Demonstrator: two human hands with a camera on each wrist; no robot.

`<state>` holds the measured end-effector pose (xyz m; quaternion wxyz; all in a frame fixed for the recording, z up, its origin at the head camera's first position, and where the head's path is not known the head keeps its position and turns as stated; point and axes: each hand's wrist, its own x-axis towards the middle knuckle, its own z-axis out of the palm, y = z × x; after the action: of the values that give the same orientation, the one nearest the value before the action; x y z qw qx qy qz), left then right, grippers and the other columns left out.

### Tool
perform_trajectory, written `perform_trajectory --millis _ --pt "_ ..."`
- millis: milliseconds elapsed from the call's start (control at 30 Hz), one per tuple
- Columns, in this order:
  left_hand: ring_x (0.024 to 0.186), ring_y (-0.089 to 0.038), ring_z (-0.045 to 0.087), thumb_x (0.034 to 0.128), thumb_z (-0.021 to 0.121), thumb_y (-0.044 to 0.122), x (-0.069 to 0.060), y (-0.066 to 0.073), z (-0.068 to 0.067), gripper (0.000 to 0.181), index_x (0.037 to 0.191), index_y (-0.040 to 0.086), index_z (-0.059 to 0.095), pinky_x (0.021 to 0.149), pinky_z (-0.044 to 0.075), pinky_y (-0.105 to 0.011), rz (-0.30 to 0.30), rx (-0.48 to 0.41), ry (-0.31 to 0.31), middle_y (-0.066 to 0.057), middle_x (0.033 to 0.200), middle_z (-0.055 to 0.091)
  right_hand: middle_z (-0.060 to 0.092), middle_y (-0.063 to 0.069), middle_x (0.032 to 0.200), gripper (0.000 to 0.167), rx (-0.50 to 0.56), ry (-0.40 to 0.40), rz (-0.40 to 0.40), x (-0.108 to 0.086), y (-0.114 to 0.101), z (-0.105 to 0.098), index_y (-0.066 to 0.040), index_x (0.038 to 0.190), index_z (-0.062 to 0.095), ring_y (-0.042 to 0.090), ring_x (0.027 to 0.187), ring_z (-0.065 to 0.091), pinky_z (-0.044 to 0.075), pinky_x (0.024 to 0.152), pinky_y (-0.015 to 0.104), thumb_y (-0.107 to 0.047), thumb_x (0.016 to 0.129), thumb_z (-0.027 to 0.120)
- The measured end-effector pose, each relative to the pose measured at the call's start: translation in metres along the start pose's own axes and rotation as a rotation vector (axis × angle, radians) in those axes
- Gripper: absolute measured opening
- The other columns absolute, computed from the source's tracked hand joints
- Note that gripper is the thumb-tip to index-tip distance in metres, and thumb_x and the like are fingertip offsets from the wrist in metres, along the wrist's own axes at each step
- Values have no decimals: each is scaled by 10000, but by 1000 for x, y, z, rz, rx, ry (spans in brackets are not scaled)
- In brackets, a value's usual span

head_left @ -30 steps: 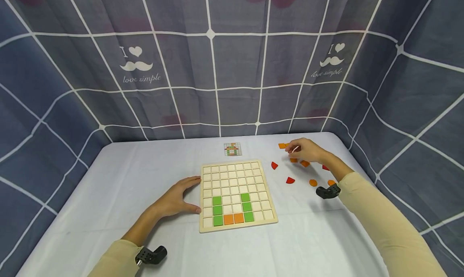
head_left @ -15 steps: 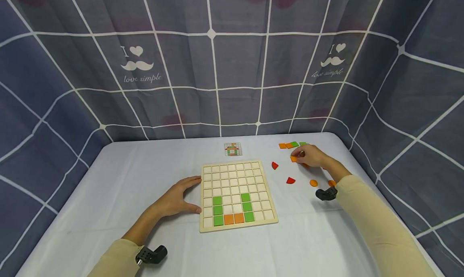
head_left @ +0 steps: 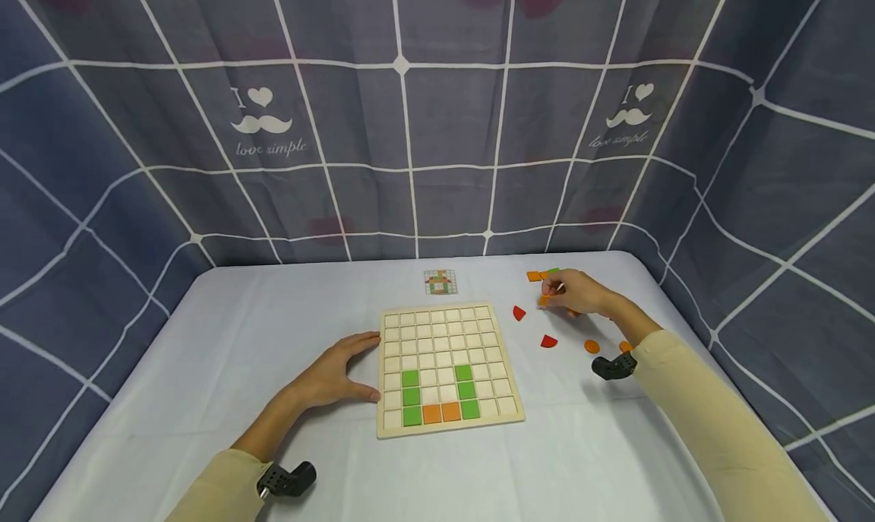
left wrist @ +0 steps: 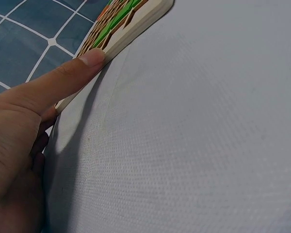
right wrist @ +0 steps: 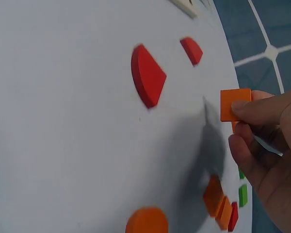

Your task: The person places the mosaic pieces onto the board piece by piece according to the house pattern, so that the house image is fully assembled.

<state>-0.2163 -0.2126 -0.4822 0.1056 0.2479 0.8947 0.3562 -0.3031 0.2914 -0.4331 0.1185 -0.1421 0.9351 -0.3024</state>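
Observation:
A pale wooden grid board lies on the white table, with green square tiles in two columns and two orange tiles between them in its lowest row. My left hand rests at the board's left edge, thumb and forefinger spread apart. In the left wrist view the thumb touches the board's rim. My right hand is at the far right, over the loose pieces. Between thumb and fingers it pinches an orange square tile, held up off the table.
Red quarter-round pieces lie right of the board. Orange discs sit nearer me. More orange squares and a green one lie beyond the right hand. A small pattern card is behind the board. Checked curtains enclose the table.
My right hand came down and back from the far pieces, took an orange square tile, and shifted slightly left with it. The left hand and the board stayed put.

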Motion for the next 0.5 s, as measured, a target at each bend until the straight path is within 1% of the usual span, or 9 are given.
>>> perform_trajectory --millis 133,167,200,267,367,500 --pt "1491 -410 299 690 958 460 3 1 0 1066 1547 52 473 1193 262 -598 7 -2 0 -135 1600 411 604 78 970 119 11 -30 -99 0 -14 4 -55 961 630 239 847 572 503 688 299 0 938 732" --pt "1492 -410 298 690 958 460 3 2 0 1065 1547 53 474 1193 260 -598 8 -5 -1 -135 1600 411 609 75 960 119 13 -38 -129 0 -18 5 -45 955 631 233 884 577 508 727 300 22 933 727" --pt "1492 -410 297 689 958 461 3 2 0 1066 1547 53 474 1194 259 -599 8 -6 -2 -135 1601 410 612 69 952 117 21 -49 -149 1 -21 7 -41 948 631 234 890 589 517 747 302 35 933 720" --pt "1493 -408 295 688 959 459 4 3 0 1065 1545 50 476 1196 257 -595 6 -5 -5 -132 1602 409 619 59 938 114 44 -70 -177 2 -27 11 -37 943 631 236 893 604 526 764 307 47 935 708" --pt "1494 -405 295 685 964 449 2 3 0 1064 1542 46 479 1196 258 -592 -2 1 -4 -129 1603 409 643 43 926 101 64 -93 -203 5 -37 17 -47 941 631 223 893 626 532 772 301 24 947 702" --pt "1494 -403 295 690 964 439 0 2 0 1059 1543 42 476 1197 258 -590 -3 -5 -1 -128 1603 408 662 42 902 92 83 -122 -220 8 -49 24 -56 944 626 234 858 644 516 733 299 2 954 697"
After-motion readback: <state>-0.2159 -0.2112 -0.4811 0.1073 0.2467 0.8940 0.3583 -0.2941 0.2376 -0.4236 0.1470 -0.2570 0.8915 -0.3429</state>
